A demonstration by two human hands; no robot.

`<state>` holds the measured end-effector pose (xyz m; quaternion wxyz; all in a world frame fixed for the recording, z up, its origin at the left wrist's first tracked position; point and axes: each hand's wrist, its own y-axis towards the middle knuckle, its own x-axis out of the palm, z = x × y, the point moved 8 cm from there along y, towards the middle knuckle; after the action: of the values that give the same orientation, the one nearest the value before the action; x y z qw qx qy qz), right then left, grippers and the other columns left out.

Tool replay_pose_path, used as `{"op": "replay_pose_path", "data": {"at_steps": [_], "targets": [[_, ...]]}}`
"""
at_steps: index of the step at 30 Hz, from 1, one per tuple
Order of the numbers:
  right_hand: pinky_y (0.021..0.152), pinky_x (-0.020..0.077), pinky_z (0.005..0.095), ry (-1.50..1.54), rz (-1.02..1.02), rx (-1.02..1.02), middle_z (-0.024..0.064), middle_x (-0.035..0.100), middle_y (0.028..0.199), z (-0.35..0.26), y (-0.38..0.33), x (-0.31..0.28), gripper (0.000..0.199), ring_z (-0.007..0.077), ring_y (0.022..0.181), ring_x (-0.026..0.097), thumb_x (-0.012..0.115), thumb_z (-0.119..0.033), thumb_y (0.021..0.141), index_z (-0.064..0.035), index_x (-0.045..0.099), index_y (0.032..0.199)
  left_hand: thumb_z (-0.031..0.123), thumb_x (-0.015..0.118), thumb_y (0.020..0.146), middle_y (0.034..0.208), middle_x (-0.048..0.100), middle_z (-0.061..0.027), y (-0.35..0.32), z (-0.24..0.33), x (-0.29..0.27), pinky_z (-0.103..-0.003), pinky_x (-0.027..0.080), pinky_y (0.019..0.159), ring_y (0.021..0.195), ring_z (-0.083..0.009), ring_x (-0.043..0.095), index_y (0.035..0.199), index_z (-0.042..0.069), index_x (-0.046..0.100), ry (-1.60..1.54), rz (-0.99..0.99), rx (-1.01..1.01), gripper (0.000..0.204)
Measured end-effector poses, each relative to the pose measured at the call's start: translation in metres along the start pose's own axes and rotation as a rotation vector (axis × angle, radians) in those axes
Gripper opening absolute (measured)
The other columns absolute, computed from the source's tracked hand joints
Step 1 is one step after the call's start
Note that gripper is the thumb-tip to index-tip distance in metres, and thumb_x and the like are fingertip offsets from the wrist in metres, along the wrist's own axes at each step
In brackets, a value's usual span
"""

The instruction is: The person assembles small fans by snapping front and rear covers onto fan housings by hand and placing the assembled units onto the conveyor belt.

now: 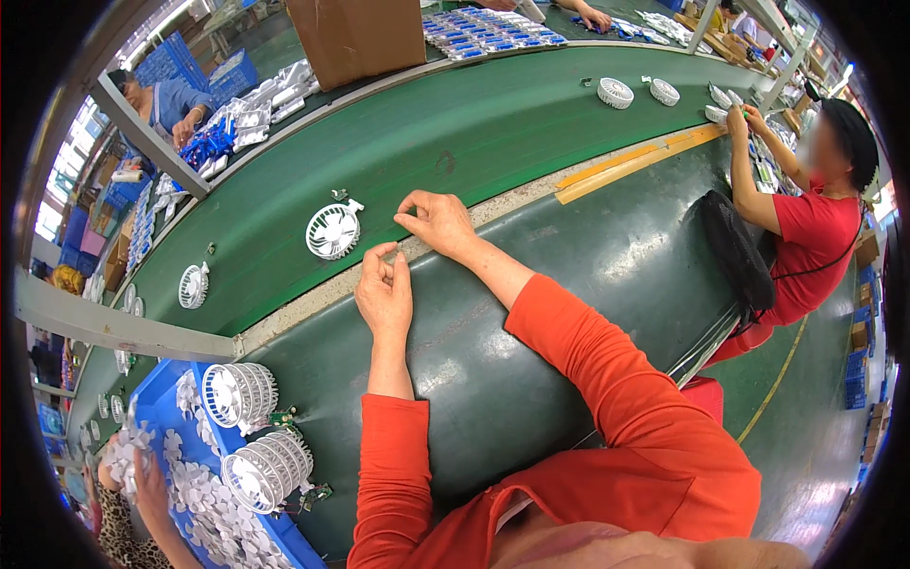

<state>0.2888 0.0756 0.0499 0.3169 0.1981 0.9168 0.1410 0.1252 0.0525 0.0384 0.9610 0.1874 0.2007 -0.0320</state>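
Note:
My left hand [386, 296] hovers over the near edge of the green conveyor belt [512, 142], its fingers loosely curled and the thumb apart from them. Just beyond it, my right hand [438, 224] reaches over the belt edge with bent fingers and a gap between thumb and forefinger. Nothing shows in either hand. Nearest to both lies a round white fan housing [333, 231] with blades, on the belt to their left. A small circuit board [338, 194] lies next to it. Farther left on the belt is another white fan housing [193, 285].
Two stacks of white fan housings [268, 468] stand left on the dark green worktable [464, 379]. A blue bin [299, 541] holds white fan blades, and a person's hand [150, 484] is beside it. At right, a person in red [815, 237] works. A cardboard box [358, 38] stands beyond the belt.

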Motion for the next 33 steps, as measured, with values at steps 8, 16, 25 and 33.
{"op": "replay_pose_path", "data": {"at_steps": [8, 16, 25, 33], "targets": [[0.046, 0.0379, 0.0346, 0.027, 0.045, -0.062, 0.0034, 0.047, 0.051, -0.004, -0.001, 0.001, 0.016, 0.0179, 0.045, 0.048, 0.073, -0.022, 0.076, -0.0093, 0.067, 0.083, 0.012, 0.063, 0.084, 0.053, 0.051, -0.0018, 0.000, 0.000, -0.002, -0.029, 0.041, 0.053, 0.048, -0.0108, 0.048, 0.101, 0.008, 0.062, 0.006, 0.000, -0.003, 0.017], [0.052, 0.0467, 0.0400, 0.025, 0.048, -0.031, 0.0075, 0.060, 0.059, 0.002, -0.002, -0.001, 0.017, 0.0273, 0.057, 0.061, 0.071, -0.029, 0.076, -0.0135, 0.068, 0.081, 0.009, 0.062, 0.087, 0.054, 0.043, 0.0030, -0.003, 0.003, 0.003, -0.023, 0.033, 0.052, 0.052, -0.0046, 0.039, 0.104, 0.005, 0.061, -0.045, -0.007, 0.015, 0.017], [0.054, 0.0475, 0.0407, 0.023, 0.075, -0.079, 0.0089, 0.061, 0.059, -0.003, 0.000, -0.001, 0.016, 0.0291, 0.058, 0.061, 0.070, -0.026, 0.075, -0.0110, 0.067, 0.080, 0.008, 0.060, 0.089, 0.055, 0.037, 0.0044, 0.003, 0.000, 0.005, -0.022, 0.029, 0.049, 0.050, -0.0041, 0.033, 0.104, 0.002, 0.060, -0.084, -0.042, 0.033, 0.017], [0.056, 0.0481, 0.0405, 0.029, 0.052, -0.075, 0.0080, 0.061, 0.060, -0.003, -0.005, -0.006, 0.016, 0.0283, 0.060, 0.063, 0.070, -0.026, 0.075, -0.0106, 0.067, 0.079, 0.009, 0.060, 0.089, 0.054, 0.036, 0.0039, -0.002, 0.004, 0.005, -0.023, 0.029, 0.049, 0.050, -0.0040, 0.033, 0.104, 0.002, 0.060, -0.031, -0.028, 0.056, 0.017]]}}
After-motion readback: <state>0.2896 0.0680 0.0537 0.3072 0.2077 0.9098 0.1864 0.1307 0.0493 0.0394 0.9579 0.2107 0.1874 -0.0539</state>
